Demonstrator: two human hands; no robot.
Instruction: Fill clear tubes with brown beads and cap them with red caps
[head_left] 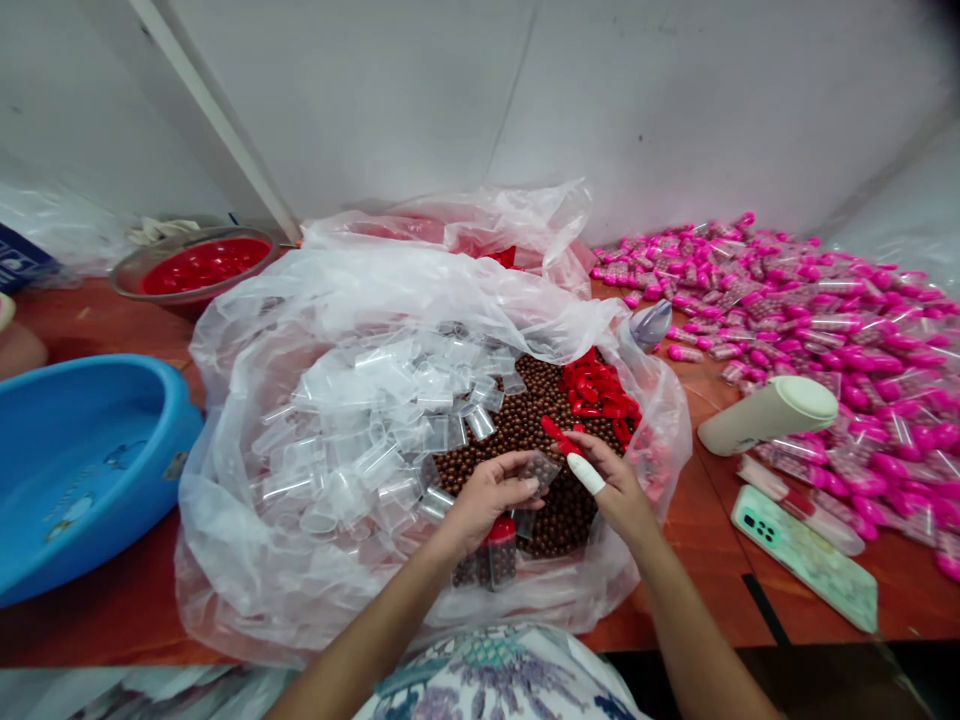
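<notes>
My left hand (pixel 491 495) is closed around a small clear plastic container (pixel 541 470), which is tilted over the brown balls. Between the fingers of my right hand (pixel 615 485) is a red plastic piece (pixel 556 434), just apart from the container. A white cover (pixel 585 474) wraps my right thumb. Below them, small round brown balls (pixel 559 515) lie in a large clear plastic bag (pixel 247 590). Many clear containers (pixel 352 470) are heaped on the left in this bag, and red plastic pieces (pixel 600 392) on the right. A filled container with a red lid (pixel 502 555) stands beside my left wrist.
On the left are a blue basin (pixel 161 420) and a bowl of red pieces (pixel 206 262). Pink-capped filled tubes (pixel 810 320) are piled at the right. Nearer me lie a cream cylinder (pixel 765 415) and a phone (pixel 810 560). A wall (pixel 420 90) closes the back.
</notes>
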